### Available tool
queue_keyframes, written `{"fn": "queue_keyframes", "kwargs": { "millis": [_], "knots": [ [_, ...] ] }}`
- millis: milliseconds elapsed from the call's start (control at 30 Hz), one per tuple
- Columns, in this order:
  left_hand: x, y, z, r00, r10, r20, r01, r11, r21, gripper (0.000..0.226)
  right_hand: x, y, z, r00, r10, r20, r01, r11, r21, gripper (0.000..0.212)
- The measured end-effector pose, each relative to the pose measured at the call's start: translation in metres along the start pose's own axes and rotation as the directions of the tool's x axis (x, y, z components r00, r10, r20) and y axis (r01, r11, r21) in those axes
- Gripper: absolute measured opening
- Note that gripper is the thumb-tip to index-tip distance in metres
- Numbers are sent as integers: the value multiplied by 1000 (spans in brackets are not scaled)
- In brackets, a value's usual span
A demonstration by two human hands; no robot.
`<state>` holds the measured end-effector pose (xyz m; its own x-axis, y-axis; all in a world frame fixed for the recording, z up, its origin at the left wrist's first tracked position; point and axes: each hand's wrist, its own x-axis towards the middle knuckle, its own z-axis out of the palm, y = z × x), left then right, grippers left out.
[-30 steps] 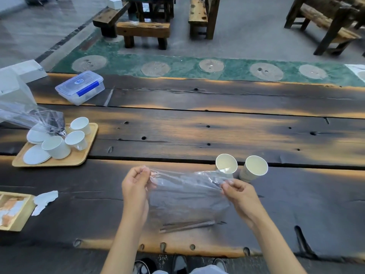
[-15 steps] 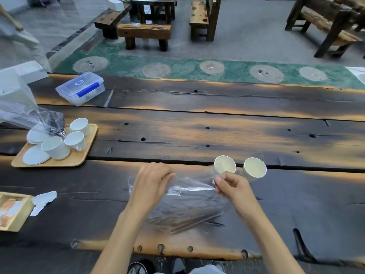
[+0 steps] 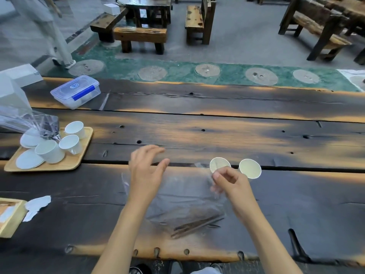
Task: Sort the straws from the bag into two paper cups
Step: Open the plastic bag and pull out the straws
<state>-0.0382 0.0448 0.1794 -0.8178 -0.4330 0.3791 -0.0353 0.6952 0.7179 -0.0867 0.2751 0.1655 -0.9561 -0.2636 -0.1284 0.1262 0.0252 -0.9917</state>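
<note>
Your left hand (image 3: 147, 171) hovers with fingers spread, gripping nothing, above left edge of bag (image 3: 183, 198). Your right hand (image 3: 230, 183) pinches bag's top right corner between thumb and fingers. Bag lies between your hands on table (image 3: 217, 133); straws (image 3: 195, 225) sit at its bottom, near your right forearm. Two paper cups (image 3: 249, 168) stand just beyond your right hand, side by side.

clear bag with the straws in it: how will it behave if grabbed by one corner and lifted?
Likely floppy: the clear bag is thin, wrinkled film lying slack on the table. The straws are bunched at its near end, so they would probably slide and swing. The film looks glossy, so perhaps slippery; the right hand pinches its top edge, while the left hand is spread open.
</note>
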Motion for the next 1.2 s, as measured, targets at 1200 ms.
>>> {"fn": "queue_keyframes", "kwargs": {
  "millis": [1200],
  "knots": [
    [-74,-127,2,640,-551,535,687,99,-720,13,10,-58,-47,985,-168,-30,151,940,-306,38]
  ]
}}
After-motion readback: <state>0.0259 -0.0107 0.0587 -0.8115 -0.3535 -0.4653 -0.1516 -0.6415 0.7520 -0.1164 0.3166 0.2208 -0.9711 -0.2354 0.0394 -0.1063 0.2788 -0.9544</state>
